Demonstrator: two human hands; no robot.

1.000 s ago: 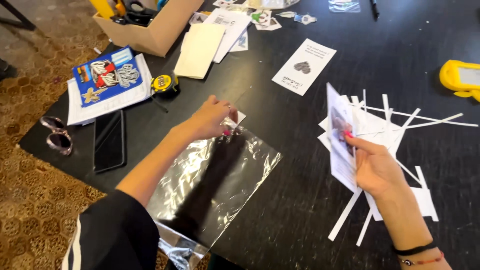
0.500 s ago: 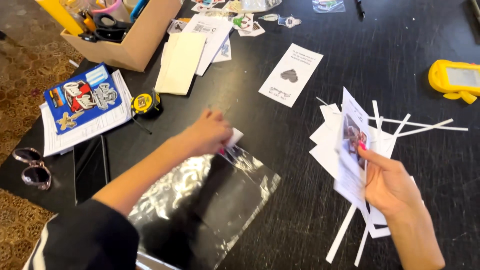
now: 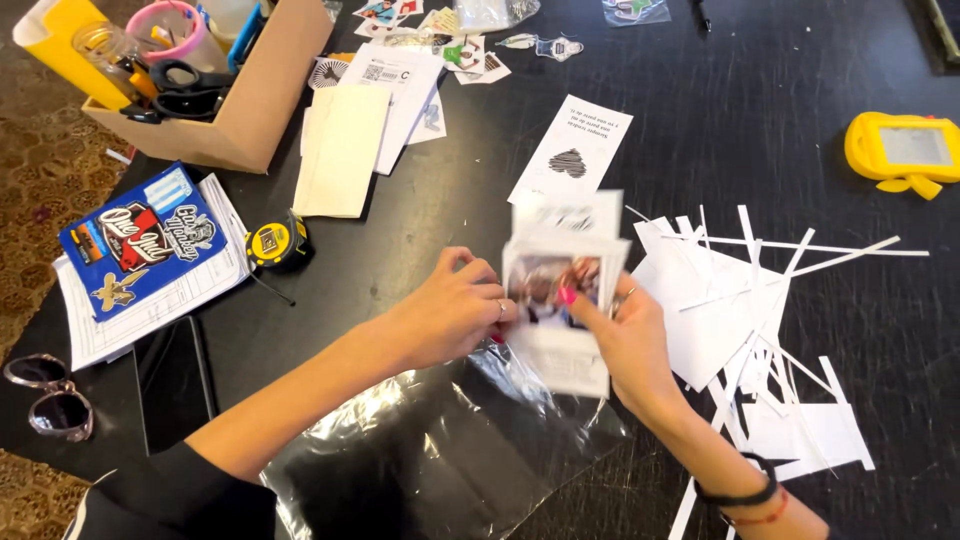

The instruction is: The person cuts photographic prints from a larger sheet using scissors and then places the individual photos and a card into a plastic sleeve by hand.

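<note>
My right hand (image 3: 630, 335) holds a small stack of printed photo cards (image 3: 560, 290) upright over the black table (image 3: 780, 110), thumb pressed on the front picture. My left hand (image 3: 450, 315) meets the stack at its left edge, its fingers closed there and over the top end of a clear plastic bag (image 3: 430, 450). The bag lies flat and crinkled on the table under both forearms. Whether the left fingers pinch the cards or the bag's edge is hidden.
White paper offcuts and strips (image 3: 740, 300) lie to the right. A yellow toy device (image 3: 905, 150) sits far right. A yellow tape measure (image 3: 272, 242), blue booklet (image 3: 140, 240), dark phone (image 3: 172, 380), sunglasses (image 3: 45, 400) and cardboard box of tools (image 3: 200, 80) are on the left. A heart-printed card (image 3: 572, 152) lies beyond.
My right hand has carried the cards leftward from the paper offcuts to the bag's top end. My left hand has stayed at the bag's edge and now meets the cards.
</note>
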